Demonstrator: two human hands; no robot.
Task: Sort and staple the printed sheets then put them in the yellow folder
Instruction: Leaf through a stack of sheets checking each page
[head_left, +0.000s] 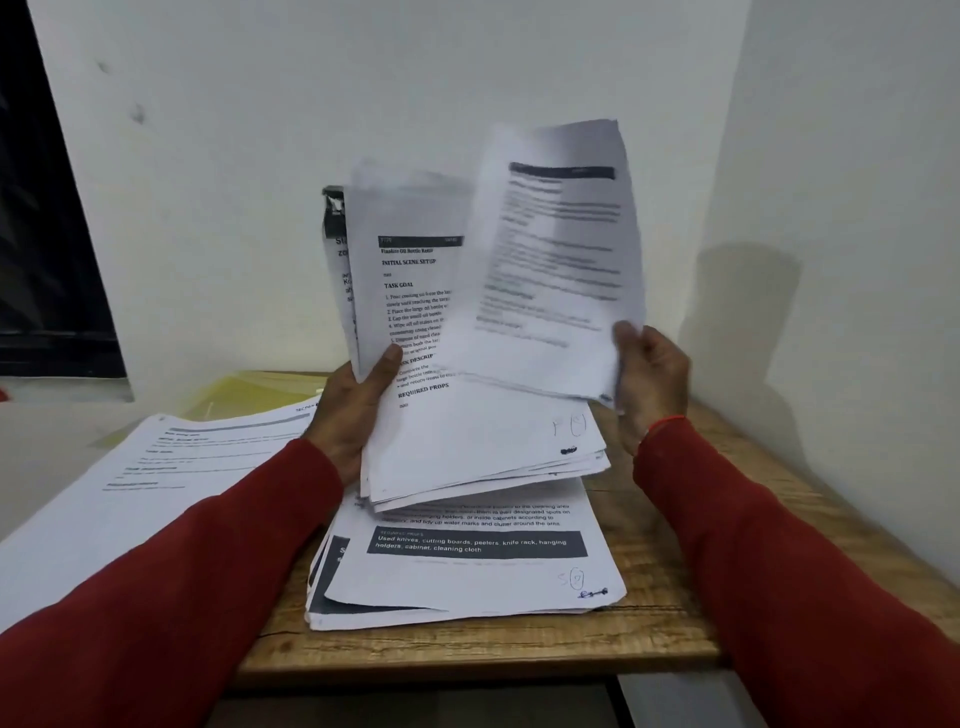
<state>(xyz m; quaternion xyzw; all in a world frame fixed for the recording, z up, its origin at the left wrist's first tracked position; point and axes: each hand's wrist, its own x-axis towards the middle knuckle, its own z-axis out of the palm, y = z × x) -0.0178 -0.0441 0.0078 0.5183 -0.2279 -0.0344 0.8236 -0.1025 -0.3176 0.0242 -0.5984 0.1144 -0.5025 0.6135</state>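
White walls meet in a corner behind a small wooden table (670, 525) with a rough, grained top. Three groups of printed sheets show. One thick bundle (467, 436) is held upright above the middle of the table, its lower edges fanned and uneven. A second stack (467, 566) lies flat near the table's front edge, with a dark banner of white text across its top page. A third stack (156, 467) lies at the table's left edge, overhanging it. One yellow folder (254, 392), translucent plastic, lies at the table's far left corner, partly under that left stack.

Both arms wear red sleeves. The left hand (353, 410) grips the bundle at its left edge, thumb pressed on the front page and fingers curled behind. The right hand (649, 379) pinches the lower right corner of a single sheet (550, 260), lifted off the bundle and tilted to the right; its print is blurred. A thin red thread circles the right wrist.

Left of the table, a pale ledge runs along the wall below a dark window frame (47, 234).
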